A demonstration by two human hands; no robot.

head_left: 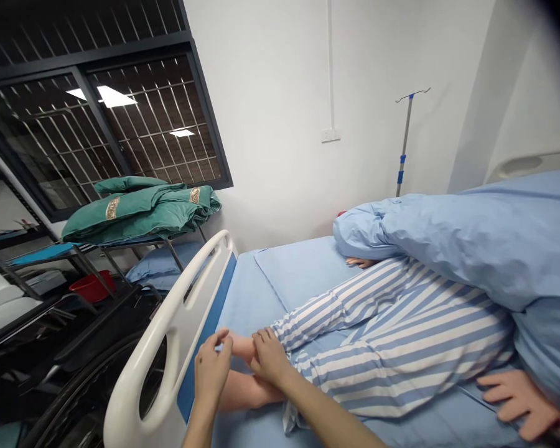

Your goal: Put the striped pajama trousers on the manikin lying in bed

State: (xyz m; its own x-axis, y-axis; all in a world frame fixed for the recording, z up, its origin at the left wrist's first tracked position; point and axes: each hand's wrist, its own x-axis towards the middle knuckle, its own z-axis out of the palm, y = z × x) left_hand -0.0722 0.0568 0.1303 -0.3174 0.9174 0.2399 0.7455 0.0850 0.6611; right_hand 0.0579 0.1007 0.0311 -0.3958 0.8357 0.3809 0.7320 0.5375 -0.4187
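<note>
A figure that looks like a care manikin lies on the bed in blue-and-white striped trousers (pixel 392 354), its bare lower legs at the footboard end. My left hand (pixel 213 364) is closed over the far foot (pixel 237 344), thumb and fingers bent around its end. Around the ankle of that same leg, just below the trouser cuff, my right hand (pixel 271 358) is wrapped. The near lower leg (pixel 247 391) rests on the sheet beneath my right wrist. A light blue quilt (pixel 452 236) is folded back over the upper body, and one manikin hand (pixel 518 398) shows at the right.
The white footboard (pixel 144 348) rises left of my left hand. Beyond it stand a wheelchair (pixel 88 379), a red bucket (pixel 92 286) and a rack with green quilted bundles (pixel 144 208). An IV pole (pixel 405 143) is behind the bed by the wall.
</note>
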